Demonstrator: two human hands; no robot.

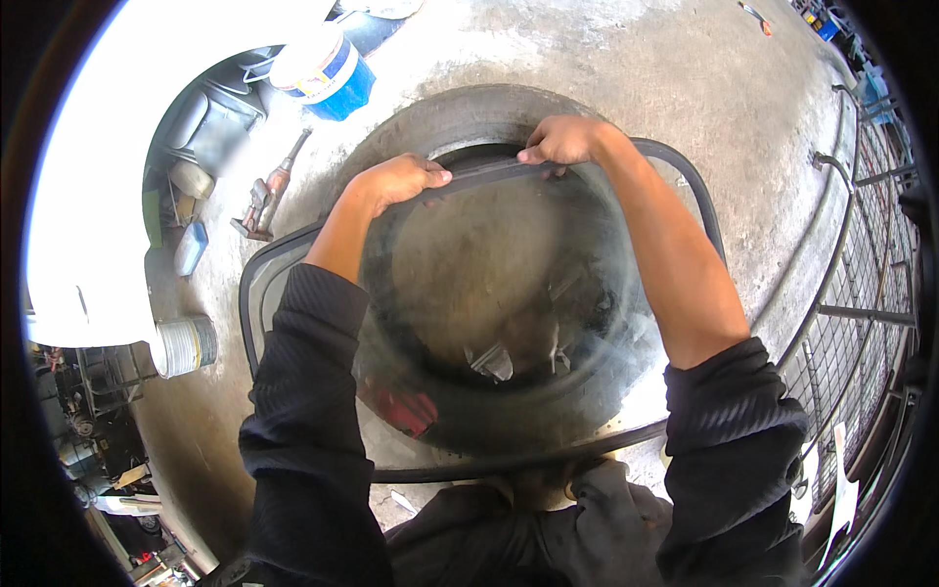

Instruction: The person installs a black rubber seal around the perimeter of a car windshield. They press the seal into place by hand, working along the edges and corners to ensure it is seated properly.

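A pane of vehicle window glass (479, 254), edged with a black rubber seal (699, 196), lies flat in front of me. Beneath it is a large tire (421, 122), partly seen through the glass. At the pane's far edge, left of the middle, my left hand (401, 182) is closed on the seal, thumb on top. Farther right along the same edge my right hand (570, 142) pinches the seal, its thumb pressed down and fingertips showing under the glass. A red patch (403, 409) shows in the glass near its lower left; I cannot tell what it is.
White bodywork (98, 196) fills the upper left. Near it stand a blue and white bucket (342, 83) and a white pail (186, 347). A red and grey hand tool (269, 196) and a light blue bottle (191, 249) lie on the floor. At right stands a metal mesh rack (861, 274).
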